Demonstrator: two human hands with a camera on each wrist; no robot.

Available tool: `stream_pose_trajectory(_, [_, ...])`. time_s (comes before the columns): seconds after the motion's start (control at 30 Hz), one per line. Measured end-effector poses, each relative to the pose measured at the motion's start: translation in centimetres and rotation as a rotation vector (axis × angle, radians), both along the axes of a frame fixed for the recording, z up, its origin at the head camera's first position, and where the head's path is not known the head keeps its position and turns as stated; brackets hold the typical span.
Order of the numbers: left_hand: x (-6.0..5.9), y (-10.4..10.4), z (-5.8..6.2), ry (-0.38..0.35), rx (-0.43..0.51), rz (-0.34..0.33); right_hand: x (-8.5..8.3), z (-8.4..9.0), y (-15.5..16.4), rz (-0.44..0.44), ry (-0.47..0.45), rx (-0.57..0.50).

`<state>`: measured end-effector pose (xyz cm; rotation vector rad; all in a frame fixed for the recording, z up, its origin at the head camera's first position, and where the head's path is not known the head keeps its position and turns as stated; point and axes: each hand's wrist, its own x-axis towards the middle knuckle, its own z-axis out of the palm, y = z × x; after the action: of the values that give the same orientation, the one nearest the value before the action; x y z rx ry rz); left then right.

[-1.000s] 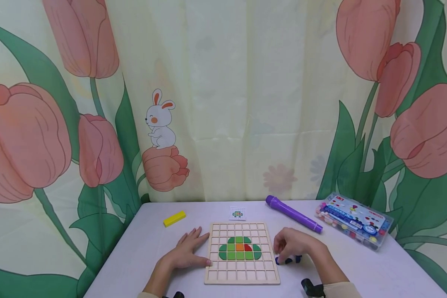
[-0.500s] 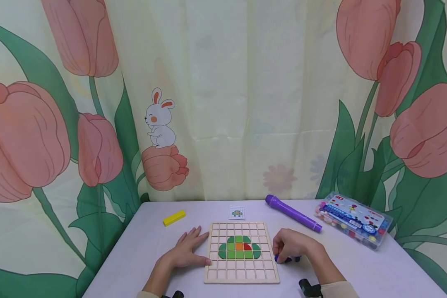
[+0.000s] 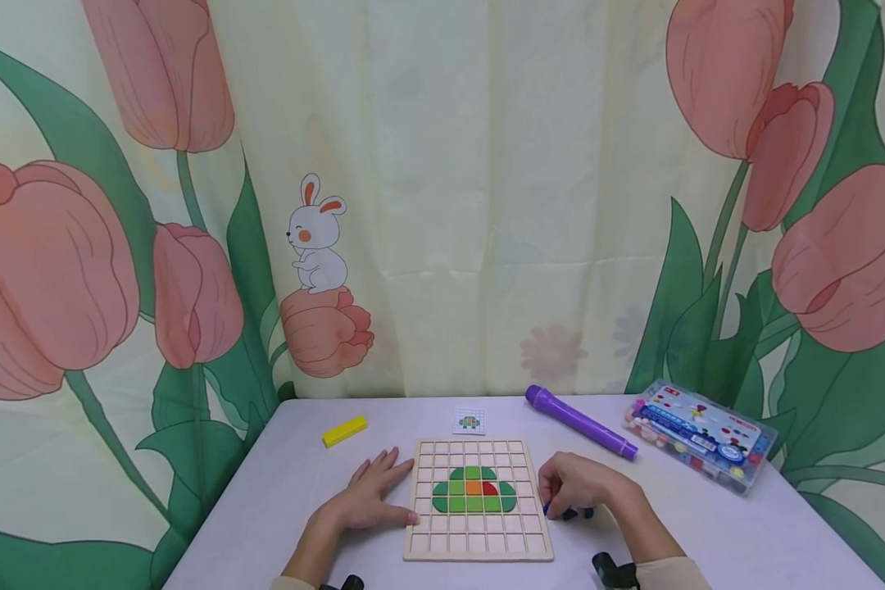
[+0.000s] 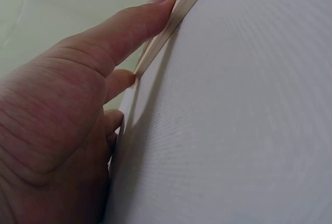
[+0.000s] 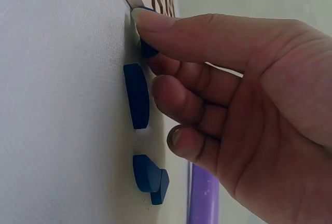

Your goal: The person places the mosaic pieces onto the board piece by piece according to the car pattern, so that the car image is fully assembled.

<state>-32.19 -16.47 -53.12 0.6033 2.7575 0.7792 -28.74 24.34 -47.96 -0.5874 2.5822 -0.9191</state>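
Observation:
A wooden grid board (image 3: 479,543) lies before me, with green, orange and red tiles (image 3: 475,490) set in its middle squares. My left hand (image 3: 365,498) rests at the board's left edge, fingers spread; in the left wrist view its thumb (image 4: 140,24) touches the wooden rim. By the right edge, my right hand (image 3: 578,482) pinches a small dark blue tile (image 5: 149,50) between thumb and forefinger. More blue tiles lie on the table under that hand: a long one (image 5: 137,97), a curved one (image 5: 146,175) and another partly behind it (image 5: 162,187).
Behind the board sits a small pattern card (image 3: 469,422). A yellow block (image 3: 345,431) is at the back left. At the back right lie a purple microphone-shaped stick (image 3: 583,423) and a clear plastic case (image 3: 701,434) of colourful pieces. A printed curtain (image 3: 442,205) hangs beyond the table.
Very little differs. My right hand has edged slightly towards the board, and less of the blue tile shows at its fingertips. My left hand stays in place.

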Motion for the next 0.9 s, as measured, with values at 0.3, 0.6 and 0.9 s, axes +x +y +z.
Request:
stream_pose_trajectory(0.3, [0.0, 0.0, 0.0, 0.002, 0.0, -0.007, -0.2, 0.4, 0.2, 0.007, 0.02, -0.092])
stream_pose_trajectory(0.6, [0.0, -0.1, -0.2, 0.011, 0.004, -0.012, -0.8, 0.4, -0.6, 0.017, 0.085, -0.163])
stream_pose_trajectory(0.9, [0.3, 0.0, 0.0, 0.02, 0.002, -0.017, -1.0, -0.1, -2.5, 0.031, 0.118, -0.201])
